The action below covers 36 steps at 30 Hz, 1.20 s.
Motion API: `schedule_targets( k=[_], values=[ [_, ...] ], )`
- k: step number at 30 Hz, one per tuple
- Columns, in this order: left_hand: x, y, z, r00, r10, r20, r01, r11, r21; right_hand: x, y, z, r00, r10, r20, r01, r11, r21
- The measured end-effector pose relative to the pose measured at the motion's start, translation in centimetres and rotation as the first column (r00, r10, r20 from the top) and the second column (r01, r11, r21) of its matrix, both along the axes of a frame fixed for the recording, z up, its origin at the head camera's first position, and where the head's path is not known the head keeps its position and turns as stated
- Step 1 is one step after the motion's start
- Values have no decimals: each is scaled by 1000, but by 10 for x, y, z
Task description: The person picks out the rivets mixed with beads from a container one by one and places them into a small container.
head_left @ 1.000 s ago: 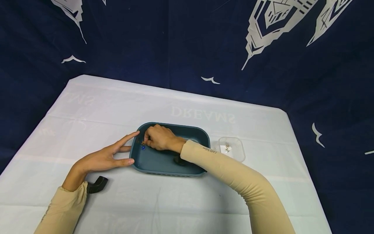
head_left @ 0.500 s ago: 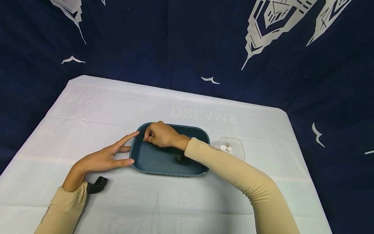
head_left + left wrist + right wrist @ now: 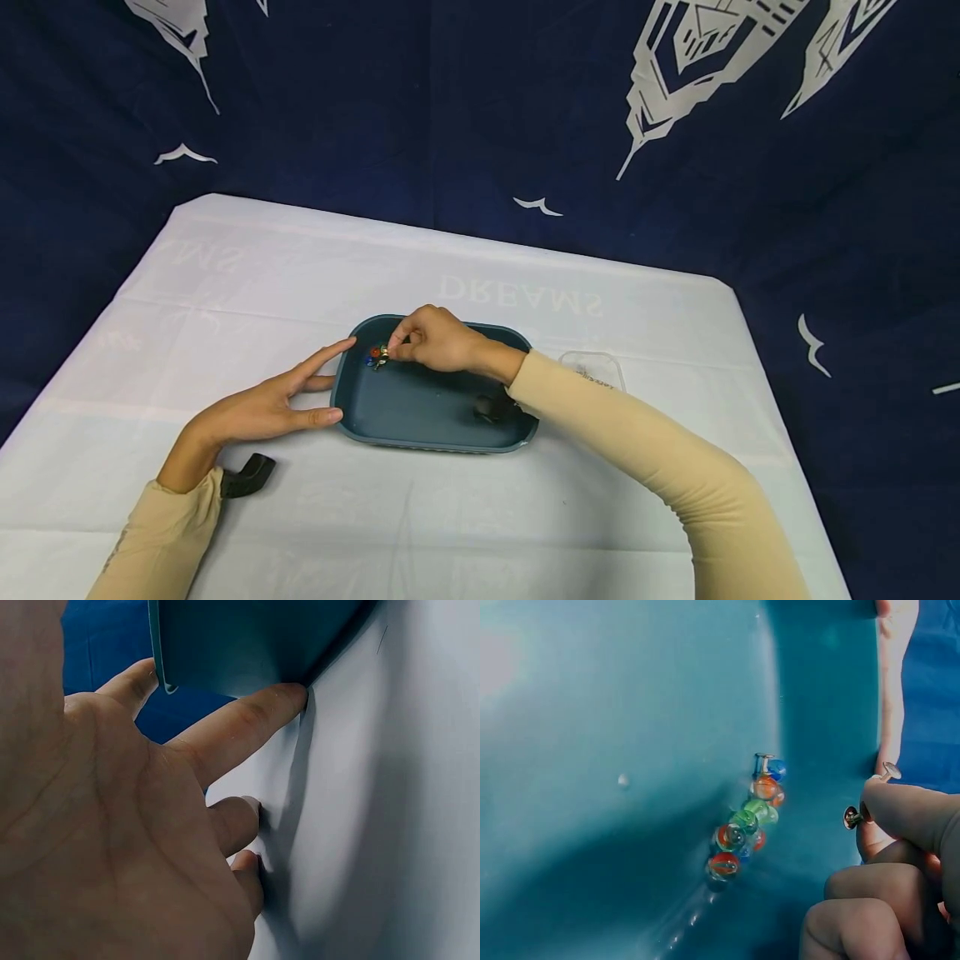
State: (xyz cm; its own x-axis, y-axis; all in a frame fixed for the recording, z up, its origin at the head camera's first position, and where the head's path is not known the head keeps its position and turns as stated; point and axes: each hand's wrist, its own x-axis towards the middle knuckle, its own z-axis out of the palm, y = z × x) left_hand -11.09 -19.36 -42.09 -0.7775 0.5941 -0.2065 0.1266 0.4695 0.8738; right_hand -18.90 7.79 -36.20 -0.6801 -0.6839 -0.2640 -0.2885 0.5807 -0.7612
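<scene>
A dark teal tray [image 3: 427,421] with rounded corners lies on the white cloth. My left hand [image 3: 258,407] rests at its left end, fingers spread and fairly straight, with fingertips on the wall and rim. Over the tray's left part, my right hand [image 3: 442,337] pinches a small shiny metal stud [image 3: 851,818] between thumb and fingers; a round flat head shows on either side of the fingertips. Several glass marbles [image 3: 757,811] with red, green, orange and blue swirls lie clustered on the tray floor by the left wall. Another small flat-headed metal stud [image 3: 763,759] stands beside the blue marble.
A clear plastic box [image 3: 596,361] stands right of the tray, largely covered by the right sleeve. A black curved piece [image 3: 251,477] sits at the left wrist. The blue curtain [image 3: 480,125] hangs behind the white-covered table [image 3: 315,533].
My right hand has lifted a little and drawn right from the tray's left end, with the forearm now over the clear box. More marbles show. The left hand has stayed in place.
</scene>
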Motion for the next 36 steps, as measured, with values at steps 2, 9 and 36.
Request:
schedule_targets(
  k=[2,9,36],
  values=[
    [0,0,0,1000,2,-3,-2,1000,-7,1,4,2,1000,0,2,0,1000,-10],
    [0,0,3,1000,1,-9,-1,1000,-11,5,22,8,999,-29,14,30,998,-51],
    [1,1,1,1000,8,-25,-8,1000,-27,20,110,24,974,-209,85,214,975,-63]
  ],
)
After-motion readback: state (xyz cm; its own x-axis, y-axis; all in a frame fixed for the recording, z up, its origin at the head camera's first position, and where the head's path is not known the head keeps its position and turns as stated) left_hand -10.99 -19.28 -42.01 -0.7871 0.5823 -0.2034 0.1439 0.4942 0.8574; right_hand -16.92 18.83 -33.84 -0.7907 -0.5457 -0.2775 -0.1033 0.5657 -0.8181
